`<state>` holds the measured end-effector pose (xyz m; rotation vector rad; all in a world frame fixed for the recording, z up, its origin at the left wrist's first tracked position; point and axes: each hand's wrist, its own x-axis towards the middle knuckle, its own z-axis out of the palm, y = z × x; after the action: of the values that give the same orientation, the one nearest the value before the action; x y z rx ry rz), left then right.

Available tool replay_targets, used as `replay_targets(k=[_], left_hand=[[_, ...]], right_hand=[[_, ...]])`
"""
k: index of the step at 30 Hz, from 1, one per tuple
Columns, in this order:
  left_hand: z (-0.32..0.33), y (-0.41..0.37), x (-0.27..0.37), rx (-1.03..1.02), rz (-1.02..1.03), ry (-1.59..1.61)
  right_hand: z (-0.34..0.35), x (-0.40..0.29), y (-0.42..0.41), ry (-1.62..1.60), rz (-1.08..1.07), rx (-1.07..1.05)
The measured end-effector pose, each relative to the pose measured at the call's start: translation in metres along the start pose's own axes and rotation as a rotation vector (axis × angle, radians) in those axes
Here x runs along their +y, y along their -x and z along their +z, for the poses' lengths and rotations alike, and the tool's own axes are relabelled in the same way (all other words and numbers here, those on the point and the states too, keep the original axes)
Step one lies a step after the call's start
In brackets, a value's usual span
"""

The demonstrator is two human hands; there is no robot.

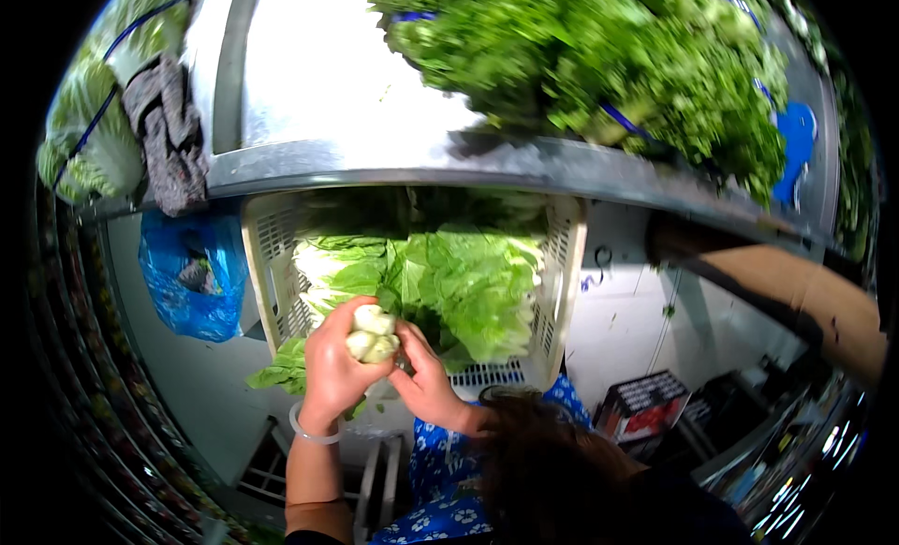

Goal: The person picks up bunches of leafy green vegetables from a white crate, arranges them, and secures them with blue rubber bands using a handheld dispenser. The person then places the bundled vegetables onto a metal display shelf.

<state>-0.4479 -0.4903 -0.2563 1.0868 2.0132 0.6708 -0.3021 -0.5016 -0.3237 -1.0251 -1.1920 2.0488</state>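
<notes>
Both hands meet above the near left part of a white plastic crate (577,264) filled with leafy green vegetables (463,285). My left hand (333,355), with a pale bracelet at the wrist, is closed around a small bunch of leafy greens (373,333). The bunch's pale stem ends point up at the camera, and its leaves hang out to the left below the hand. My right hand (428,383) touches the right side of the stem ends with its fingertips; whether it grips them too I cannot tell.
Beyond the crate runs a metal counter (302,155) with banded leafy greens (576,67), a grey cloth (165,138) and banded napa cabbages (98,138). A blue plastic bag (193,278) hangs left of the crate. At right are a cardboard piece (793,278) and a printed box (642,408).
</notes>
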Motion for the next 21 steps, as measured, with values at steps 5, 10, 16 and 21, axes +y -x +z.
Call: replay_targets(k=[5,10,16,21], left_hand=[[0.029,0.004,0.025,-0.446,0.149,-0.285],[0.085,-0.002,0.036,-0.863,0.099,-0.537],[0.196,-0.029,0.048,-1.166,0.287,-0.626],[0.296,-0.063,0.024,-1.229,0.273,-0.723]], right_hand=[[0.0,0.017,0.076,-0.405,0.264,0.201],[-0.002,0.039,0.111,-0.668,0.218,0.471],[-0.049,0.056,0.114,-1.104,0.295,0.944],[-0.091,0.12,0.091,-1.137,0.508,1.263]])
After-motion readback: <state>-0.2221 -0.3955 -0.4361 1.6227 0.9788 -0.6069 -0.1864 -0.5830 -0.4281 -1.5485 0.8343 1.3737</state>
